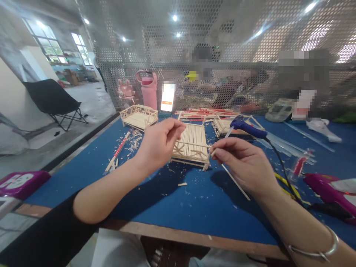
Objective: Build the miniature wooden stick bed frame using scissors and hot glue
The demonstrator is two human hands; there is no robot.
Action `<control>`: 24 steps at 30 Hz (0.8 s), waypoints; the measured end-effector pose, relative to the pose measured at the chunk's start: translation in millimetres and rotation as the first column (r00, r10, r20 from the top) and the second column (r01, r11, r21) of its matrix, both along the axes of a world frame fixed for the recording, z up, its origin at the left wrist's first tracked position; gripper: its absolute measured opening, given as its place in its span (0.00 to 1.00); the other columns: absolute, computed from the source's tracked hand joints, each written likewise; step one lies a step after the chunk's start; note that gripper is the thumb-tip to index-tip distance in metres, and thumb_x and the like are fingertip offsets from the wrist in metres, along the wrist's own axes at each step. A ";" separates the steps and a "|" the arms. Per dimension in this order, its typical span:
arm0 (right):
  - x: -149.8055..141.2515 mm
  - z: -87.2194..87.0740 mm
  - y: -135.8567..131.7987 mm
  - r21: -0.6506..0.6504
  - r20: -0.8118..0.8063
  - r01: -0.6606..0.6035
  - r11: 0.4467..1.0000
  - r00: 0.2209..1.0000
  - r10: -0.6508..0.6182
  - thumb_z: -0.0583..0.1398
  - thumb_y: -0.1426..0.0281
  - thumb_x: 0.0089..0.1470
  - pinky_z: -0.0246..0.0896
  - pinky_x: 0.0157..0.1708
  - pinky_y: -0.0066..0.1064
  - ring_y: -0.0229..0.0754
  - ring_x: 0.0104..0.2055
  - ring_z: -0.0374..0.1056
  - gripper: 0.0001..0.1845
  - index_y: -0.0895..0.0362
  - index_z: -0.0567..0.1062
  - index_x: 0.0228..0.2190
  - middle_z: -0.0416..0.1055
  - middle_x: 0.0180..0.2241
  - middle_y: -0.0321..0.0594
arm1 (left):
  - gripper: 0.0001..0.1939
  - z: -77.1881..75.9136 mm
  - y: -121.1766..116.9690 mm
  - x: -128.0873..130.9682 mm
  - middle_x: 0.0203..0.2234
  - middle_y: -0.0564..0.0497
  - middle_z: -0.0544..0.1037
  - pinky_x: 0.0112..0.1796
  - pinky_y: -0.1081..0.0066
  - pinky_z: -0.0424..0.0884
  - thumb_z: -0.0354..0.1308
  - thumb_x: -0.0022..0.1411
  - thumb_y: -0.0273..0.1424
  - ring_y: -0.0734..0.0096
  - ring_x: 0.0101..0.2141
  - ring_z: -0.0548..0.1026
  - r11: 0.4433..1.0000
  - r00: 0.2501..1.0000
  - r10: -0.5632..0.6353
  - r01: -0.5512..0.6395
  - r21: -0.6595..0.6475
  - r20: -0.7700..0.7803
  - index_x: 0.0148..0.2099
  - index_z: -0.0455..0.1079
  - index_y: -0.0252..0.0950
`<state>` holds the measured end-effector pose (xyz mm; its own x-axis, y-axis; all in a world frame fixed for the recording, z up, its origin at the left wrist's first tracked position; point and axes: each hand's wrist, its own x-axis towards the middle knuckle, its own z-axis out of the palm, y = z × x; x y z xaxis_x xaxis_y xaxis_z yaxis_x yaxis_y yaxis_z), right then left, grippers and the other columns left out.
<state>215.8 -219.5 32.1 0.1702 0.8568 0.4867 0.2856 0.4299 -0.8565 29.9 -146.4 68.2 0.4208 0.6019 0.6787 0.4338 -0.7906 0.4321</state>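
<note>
In front of me a small model platform of thin wooden sticks stands on the blue table, with crossed sticks along its near side. At its left edge is my left hand, thumb and fingers pinched together; what lies between them is hidden. My right hand pinches a short wooden stick at the platform's near right corner. A longer thin stick slants down below the right hand. Behind that hand rests a blue glue gun, its nozzle pointing left.
Two more stick models, one at left and one at right, flank the platform. Red-marked sticks, a lit phone and a pink bottle stand behind. Clear glue sticks lie right, near the glue gun's cord.
</note>
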 end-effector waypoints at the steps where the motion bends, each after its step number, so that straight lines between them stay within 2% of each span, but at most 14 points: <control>1: 2.5 0.7 1.0 0.012 -0.027 0.037 0.999 0.999 -0.037 0.62 0.68 0.47 0.64 0.27 0.27 0.35 0.25 0.66 0.05 0.55 0.73 0.29 0.71 0.25 0.35 | 0.09 2.6 6.0 5.6 0.25 0.53 0.73 0.31 0.75 0.66 0.48 0.63 0.28 0.77 0.27 0.70 0.999 0.999 0.003 -0.004 0.034 0.036 0.38 0.68 0.33; 4: 7.1 1.0 4.2 0.040 -0.070 0.117 0.992 0.991 -0.114 0.63 0.70 0.46 0.64 0.28 0.27 0.34 0.25 0.66 0.05 0.54 0.74 0.30 0.72 0.25 0.34 | 0.13 1.4 17.5 20.2 0.34 0.49 0.75 0.36 0.73 0.68 0.44 0.60 0.21 0.74 0.33 0.71 0.990 0.997 -0.054 0.047 0.132 0.052 0.42 0.67 0.33; 7: 7.9 0.4 7.9 0.042 -0.045 0.185 0.982 0.982 -0.184 0.63 0.70 0.45 0.64 0.28 0.27 0.33 0.24 0.66 0.05 0.55 0.74 0.28 0.72 0.25 0.33 | 0.19 -8.8 17.4 25.2 0.39 0.48 0.75 0.43 0.68 0.67 0.44 0.52 0.16 0.71 0.41 0.70 0.969 0.995 -0.097 0.097 0.225 -0.013 0.44 0.66 0.33; 9: 8.1 -0.5 11.4 0.025 -0.013 0.235 0.972 0.972 -0.235 0.63 0.70 0.45 0.65 0.30 0.28 0.34 0.26 0.66 0.04 0.55 0.74 0.28 0.72 0.25 0.34 | 0.20 -16.1 14.9 22.7 0.40 0.47 0.74 0.46 0.65 0.65 0.45 0.49 0.16 0.68 0.43 0.70 0.961 0.993 -0.097 0.110 0.252 -0.064 0.44 0.67 0.33; 12: 8.4 -2.8 18.5 -0.011 0.015 0.255 0.967 0.967 -0.255 0.62 0.68 0.45 0.64 0.33 0.30 0.36 0.29 0.68 0.05 0.56 0.75 0.27 0.74 0.26 0.36 | 0.17 -23.1 13.4 16.1 0.40 0.47 0.75 0.47 0.62 0.65 0.47 0.51 0.19 0.66 0.44 0.70 0.970 0.988 -0.098 0.122 0.211 -0.121 0.43 0.67 0.33; 15: 7.6 -4.7 24.6 -0.054 0.026 0.205 0.977 0.979 -0.204 0.62 0.67 0.44 0.64 0.34 0.31 0.38 0.29 0.68 0.06 0.56 0.76 0.26 0.74 0.26 0.37 | 0.15 -24.5 12.6 12.7 0.42 0.47 0.75 0.51 0.57 0.61 0.48 0.54 0.24 0.65 0.45 0.70 0.984 0.980 -0.107 0.129 0.123 -0.169 0.45 0.66 0.34; 20: 7.2 -4.4 29.5 -0.119 -0.031 0.121 0.985 0.992 -0.126 0.63 0.67 0.42 0.64 0.31 0.30 0.36 0.26 0.67 0.07 0.56 0.77 0.27 0.74 0.25 0.36 | 0.28 -23.7 2.9 17.2 0.45 0.48 0.74 0.57 0.45 0.44 0.52 0.51 0.27 0.61 0.50 0.67 0.989 0.936 -0.110 0.137 0.058 -0.335 0.56 0.57 0.37; 24: 10.4 -4.8 34.2 -0.145 -0.082 0.092 0.985 0.991 -0.105 0.65 0.67 0.39 0.62 0.25 0.27 0.33 0.22 0.64 0.07 0.56 0.76 0.25 0.72 0.22 0.34 | 0.32 -25.5 -3.8 21.9 0.49 0.46 0.72 0.57 0.44 0.45 0.52 0.52 0.27 0.58 0.52 0.65 0.993 0.914 -0.071 0.103 0.060 -0.399 0.60 0.52 0.36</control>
